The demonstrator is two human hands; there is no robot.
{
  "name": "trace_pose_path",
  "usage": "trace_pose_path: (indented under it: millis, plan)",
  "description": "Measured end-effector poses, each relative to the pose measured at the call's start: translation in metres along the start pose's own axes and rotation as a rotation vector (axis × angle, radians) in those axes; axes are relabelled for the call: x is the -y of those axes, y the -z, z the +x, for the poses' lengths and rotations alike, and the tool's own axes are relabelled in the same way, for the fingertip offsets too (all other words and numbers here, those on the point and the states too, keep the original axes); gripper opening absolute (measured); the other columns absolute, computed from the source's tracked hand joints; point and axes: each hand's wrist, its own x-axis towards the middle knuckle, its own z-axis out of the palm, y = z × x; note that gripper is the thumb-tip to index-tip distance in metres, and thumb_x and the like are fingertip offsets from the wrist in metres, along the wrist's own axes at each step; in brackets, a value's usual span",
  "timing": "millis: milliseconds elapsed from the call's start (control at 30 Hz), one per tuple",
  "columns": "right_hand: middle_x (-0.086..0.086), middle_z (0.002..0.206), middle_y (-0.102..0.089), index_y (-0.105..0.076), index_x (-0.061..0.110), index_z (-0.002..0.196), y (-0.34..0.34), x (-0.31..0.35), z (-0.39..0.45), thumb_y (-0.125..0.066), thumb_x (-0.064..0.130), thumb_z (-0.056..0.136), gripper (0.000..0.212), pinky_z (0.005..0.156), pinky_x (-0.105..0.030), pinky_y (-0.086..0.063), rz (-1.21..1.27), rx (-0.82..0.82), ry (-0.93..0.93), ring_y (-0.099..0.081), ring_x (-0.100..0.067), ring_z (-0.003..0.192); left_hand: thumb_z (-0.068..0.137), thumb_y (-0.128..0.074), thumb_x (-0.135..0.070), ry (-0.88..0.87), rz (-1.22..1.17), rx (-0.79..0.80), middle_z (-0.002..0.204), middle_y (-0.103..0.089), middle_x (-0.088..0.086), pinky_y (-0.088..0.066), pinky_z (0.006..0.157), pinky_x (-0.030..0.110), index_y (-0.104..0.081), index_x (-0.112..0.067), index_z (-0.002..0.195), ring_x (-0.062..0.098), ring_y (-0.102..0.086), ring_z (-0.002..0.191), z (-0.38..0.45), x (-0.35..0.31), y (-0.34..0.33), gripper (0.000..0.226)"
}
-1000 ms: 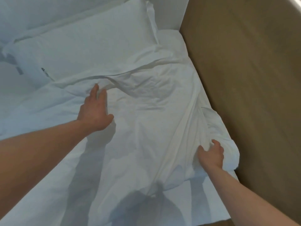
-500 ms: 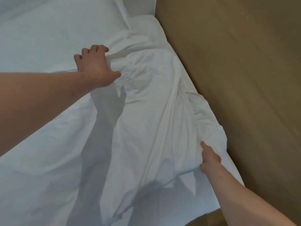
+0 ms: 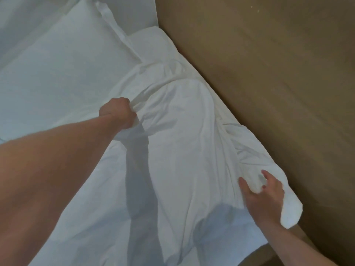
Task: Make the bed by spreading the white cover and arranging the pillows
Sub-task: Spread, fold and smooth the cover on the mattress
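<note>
Since half a second ago, the cover's top edge has been bunched tighter in the left hand, now a fist beside the pillow. Its side roll is gripped by the right hand, thumb and fingers curled around it, at the bed's edge against the brown wall. Both arms are extended.

Brown wall fills the right side of the view, running diagonally along the bed's edge — surface matte, faint creases or streaks across it, a few pale specks near the top — with a white panel meeting it at the upper corner.
</note>
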Motion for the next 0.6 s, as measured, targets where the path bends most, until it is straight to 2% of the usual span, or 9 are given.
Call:
trace_pose_path:
  millis: [67,133,167,200,233,333,400,500,600]
  plan:
    - [-0.001,0.140,-0.052,-0.040,0.023,0.149,-0.005,0.013,0.010,-0.072,0.062,0.081,0.084,0.108,-0.048,-0.043,0.047,0.257,-0.113,-0.050,-0.029,0.131,0.086,-0.063,-0.026,0.026,-0.020,-0.017,0.093,-0.067,0.010,-0.045,0.072,0.034,-0.073,-0.016,0.101,0.035,-0.063,0.087,-0.001,-0.001,-0.001,0.021]
    - [0.002,0.119,-0.067,-0.060,0.019,0.131,-0.006,0.026,0.023,-0.070,0.057,0.086,0.060,0.103,-0.044,-0.047,0.032,0.356,-0.182,-0.059,-0.030,0.121,0.087,-0.064,-0.026,0.051,-0.084,-0.096,0.085,-0.063,0.009,-0.044,0.072,0.033,-0.073,-0.015,0.089,0.036,-0.063,0.085,-0.006,-0.004,0.003,0.015]
    - [0.003,0.100,-0.071,-0.069,0.017,0.107,-0.004,0.034,0.028,-0.067,0.049,0.090,0.036,0.094,-0.042,-0.051,0.043,0.323,-0.121,-0.064,-0.031,0.107,0.088,-0.064,-0.028,0.062,-0.143,-0.156,0.085,-0.063,0.010,-0.044,0.074,0.034,-0.072,-0.018,0.088,0.039,-0.064,0.090,-0.010,-0.005,0.009,0.013]
    - [0.003,0.082,-0.067,-0.067,0.017,0.085,-0.002,0.044,0.032,-0.063,0.040,0.094,0.025,0.083,-0.039,-0.050,0.082,0.254,-0.062,-0.064,-0.031,0.093,0.087,-0.064,-0.029,0.071,-0.213,-0.233,0.089,-0.066,0.012,-0.047,0.077,0.036,-0.074,-0.021,0.092,0.040,-0.066,0.096,-0.012,-0.005,0.018,0.013]
    - [0.003,0.071,-0.060,-0.061,0.016,0.075,0.001,0.054,0.035,-0.060,0.031,0.097,0.026,0.075,-0.035,-0.045,0.142,0.145,-0.028,-0.059,-0.029,0.083,0.086,-0.063,-0.029,0.088,-0.277,-0.325,0.095,-0.070,0.014,-0.050,0.082,0.038,-0.076,-0.023,0.100,0.041,-0.066,0.100,-0.012,-0.003,0.028,0.021]
    - [0.003,0.066,-0.048,-0.058,0.012,0.081,0.017,0.074,0.046,-0.056,0.017,0.098,0.017,0.065,-0.028,-0.032,0.359,-0.159,-0.052,-0.049,-0.026,0.073,0.083,-0.053,-0.035,0.154,-0.415,-0.557,0.103,-0.075,0.015,-0.054,0.090,0.043,-0.076,-0.023,0.111,0.040,-0.069,0.102,-0.007,0.013,0.057,0.038]
    - [0.000,0.069,-0.051,-0.060,0.012,0.088,0.027,0.082,0.055,-0.056,0.021,0.099,0.016,0.067,-0.026,-0.032,0.385,-0.242,-0.106,-0.050,-0.027,0.076,0.085,-0.051,-0.037,0.155,-0.474,-0.588,0.102,-0.076,0.013,-0.054,0.090,0.042,-0.076,-0.023,0.111,0.038,-0.069,0.102,-0.003,0.026,0.066,0.039]
    - [-0.013,0.104,-0.068,-0.067,0.011,0.115,0.026,0.082,0.066,-0.061,0.023,0.096,0.023,0.078,-0.031,-0.040,0.236,-0.097,-0.225,-0.061,-0.034,0.099,0.090,-0.061,-0.037,0.082,-0.511,-0.325,0.113,-0.075,0.010,-0.053,0.095,0.039,-0.071,-0.022,0.123,0.032,-0.068,0.111,0.005,0.036,0.057,0.038]
    - [-0.012,0.145,-0.047,-0.039,0.016,0.149,0.015,0.082,0.055,-0.070,0.026,0.088,0.069,0.102,-0.038,-0.043,0.096,0.103,-0.249,-0.049,-0.037,0.129,0.087,-0.078,-0.034,0.086,-0.409,0.074,0.146,-0.055,0.016,-0.044,0.109,0.041,-0.029,-0.016,0.158,0.036,-0.053,0.133,0.005,0.031,0.035,0.088]
